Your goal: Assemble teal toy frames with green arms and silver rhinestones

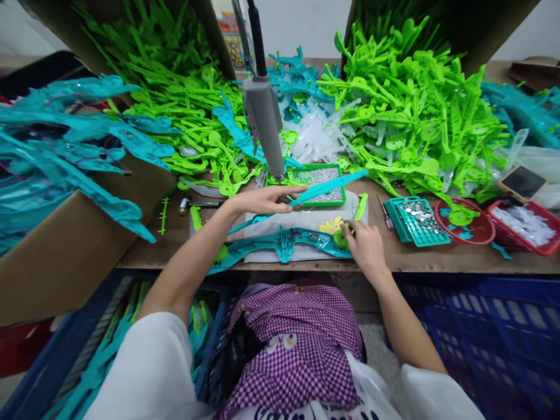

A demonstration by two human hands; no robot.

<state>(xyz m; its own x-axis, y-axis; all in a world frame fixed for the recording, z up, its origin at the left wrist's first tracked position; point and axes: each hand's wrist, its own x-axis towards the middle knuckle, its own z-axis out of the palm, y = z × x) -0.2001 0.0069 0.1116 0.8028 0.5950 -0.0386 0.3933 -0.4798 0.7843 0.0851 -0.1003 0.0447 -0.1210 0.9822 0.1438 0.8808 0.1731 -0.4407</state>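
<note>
My left hand is closed around a long blue plastic strip-shaped shell piece, raised over the bench and slanting up to the right. Below it a blue bow-shaped plastic shell lies on a pale sheet, with small parts inside. My right hand rests at that shell's right end, its fingertips closed on a green disc part. Beside the disc lies a flat yellow piece. A grey electric screwdriver hangs above, tip near a green tray of screws.
Heaps of green plastic parts and a pile of whitish pieces lie behind. A cardboard box of blue shells stands left. On the right are a teal tray, a red bowl and a red basket.
</note>
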